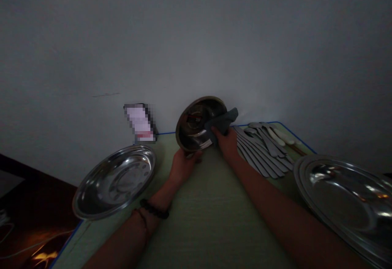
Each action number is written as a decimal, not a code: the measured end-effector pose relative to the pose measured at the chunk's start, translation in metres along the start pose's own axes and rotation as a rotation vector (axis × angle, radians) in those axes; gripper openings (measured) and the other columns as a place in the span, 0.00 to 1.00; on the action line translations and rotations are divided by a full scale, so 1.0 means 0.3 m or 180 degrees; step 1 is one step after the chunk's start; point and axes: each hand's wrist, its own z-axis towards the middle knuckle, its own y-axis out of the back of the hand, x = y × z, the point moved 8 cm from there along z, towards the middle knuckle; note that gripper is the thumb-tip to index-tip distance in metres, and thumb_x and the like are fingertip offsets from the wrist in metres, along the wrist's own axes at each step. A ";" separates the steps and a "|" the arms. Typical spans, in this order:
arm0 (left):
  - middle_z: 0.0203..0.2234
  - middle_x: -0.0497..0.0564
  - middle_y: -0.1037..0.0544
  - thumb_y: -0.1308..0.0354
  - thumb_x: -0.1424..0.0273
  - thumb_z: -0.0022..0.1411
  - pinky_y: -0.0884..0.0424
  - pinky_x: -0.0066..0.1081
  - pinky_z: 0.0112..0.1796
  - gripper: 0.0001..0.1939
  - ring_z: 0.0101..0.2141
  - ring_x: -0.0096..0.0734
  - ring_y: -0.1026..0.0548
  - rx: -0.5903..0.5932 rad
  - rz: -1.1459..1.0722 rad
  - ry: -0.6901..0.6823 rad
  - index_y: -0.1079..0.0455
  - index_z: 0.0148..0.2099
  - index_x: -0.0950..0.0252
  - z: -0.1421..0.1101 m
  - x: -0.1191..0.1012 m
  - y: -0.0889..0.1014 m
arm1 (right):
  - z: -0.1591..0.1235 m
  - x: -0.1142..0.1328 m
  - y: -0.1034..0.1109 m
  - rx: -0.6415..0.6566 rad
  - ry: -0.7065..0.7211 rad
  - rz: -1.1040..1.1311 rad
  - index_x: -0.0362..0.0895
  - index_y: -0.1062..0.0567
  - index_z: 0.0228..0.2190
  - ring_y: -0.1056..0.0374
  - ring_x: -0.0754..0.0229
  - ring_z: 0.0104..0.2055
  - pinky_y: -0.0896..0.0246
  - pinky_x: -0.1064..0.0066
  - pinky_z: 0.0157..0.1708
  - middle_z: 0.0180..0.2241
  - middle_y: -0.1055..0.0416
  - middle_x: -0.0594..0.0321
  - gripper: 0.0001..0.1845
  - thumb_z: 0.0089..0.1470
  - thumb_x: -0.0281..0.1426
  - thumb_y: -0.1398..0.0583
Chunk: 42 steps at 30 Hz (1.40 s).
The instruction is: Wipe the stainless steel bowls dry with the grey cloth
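Note:
A shiny metal bowl (191, 132) is tilted up over the far part of the table, its hollow facing me. My left hand (183, 166) grips its lower rim, with part of the fingers hidden beneath the bowl. Bunched in my right hand (226, 142) is a dark grey-blue cloth (223, 122), pressed against the bowl's right inner side. The fingers of that hand are closed on the cloth.
To the left lies a wide metal basin (122, 181); larger metal basins (343, 195) are stacked at the right. Several flat-handled utensils (260, 154) and white spoons (283, 136) lie behind them. A phone (141, 122) leans on the wall (196, 36) above the green table (208, 220).

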 end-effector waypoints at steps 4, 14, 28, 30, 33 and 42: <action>0.37 0.54 0.22 0.37 0.69 0.50 0.24 0.30 0.24 0.14 0.29 0.34 0.21 -0.0182 -0.0055 -0.0059 0.33 0.39 0.65 0.003 0.001 0.012 | 0.000 -0.002 -0.001 -0.0029 0.0008 -0.0018 0.37 0.24 0.32 0.28 0.48 0.37 0.36 0.60 0.37 0.34 0.23 0.48 0.24 0.42 0.46 0.37; 0.37 0.48 0.32 0.39 0.65 0.53 0.22 0.30 0.23 0.15 0.37 0.34 0.24 -0.0207 -0.0697 -0.0594 0.42 0.36 0.63 -0.003 -0.042 0.014 | 0.005 -0.007 0.016 -0.0181 -0.0003 0.0056 0.39 0.25 0.33 0.28 0.49 0.41 0.36 0.59 0.41 0.36 0.23 0.48 0.24 0.45 0.47 0.39; 0.37 0.55 0.24 0.37 0.69 0.51 0.22 0.30 0.26 0.16 0.39 0.40 0.22 -0.0131 -0.0572 -0.0216 0.36 0.41 0.66 0.008 0.009 0.011 | -0.013 0.004 -0.029 0.0353 -0.0046 -0.0021 0.41 0.24 0.34 0.27 0.49 0.39 0.34 0.61 0.38 0.36 0.22 0.52 0.25 0.34 0.43 0.31; 0.37 0.56 0.23 0.37 0.70 0.50 0.22 0.30 0.25 0.15 0.38 0.40 0.22 -0.0107 -0.0490 -0.0124 0.35 0.40 0.67 0.009 0.015 0.007 | -0.014 0.005 -0.031 0.0367 -0.0022 -0.0030 0.41 0.24 0.35 0.27 0.49 0.39 0.35 0.60 0.39 0.36 0.22 0.52 0.25 0.35 0.43 0.31; 0.36 0.57 0.23 0.37 0.69 0.51 0.24 0.29 0.23 0.13 0.37 0.40 0.22 -0.0068 -0.0240 -0.0091 0.35 0.38 0.67 0.008 0.011 -0.002 | -0.009 -0.001 -0.020 0.0235 -0.0021 -0.0029 0.39 0.25 0.36 0.28 0.49 0.40 0.36 0.60 0.40 0.37 0.23 0.49 0.25 0.40 0.44 0.34; 0.34 0.49 0.29 0.41 0.66 0.55 0.26 0.26 0.21 0.12 0.32 0.32 0.23 -0.0147 -0.0335 -0.0520 0.38 0.40 0.63 -0.002 -0.033 0.013 | 0.007 -0.018 0.002 -0.0007 -0.0051 0.0110 0.37 0.26 0.37 0.29 0.49 0.43 0.37 0.59 0.43 0.40 0.24 0.46 0.25 0.45 0.45 0.37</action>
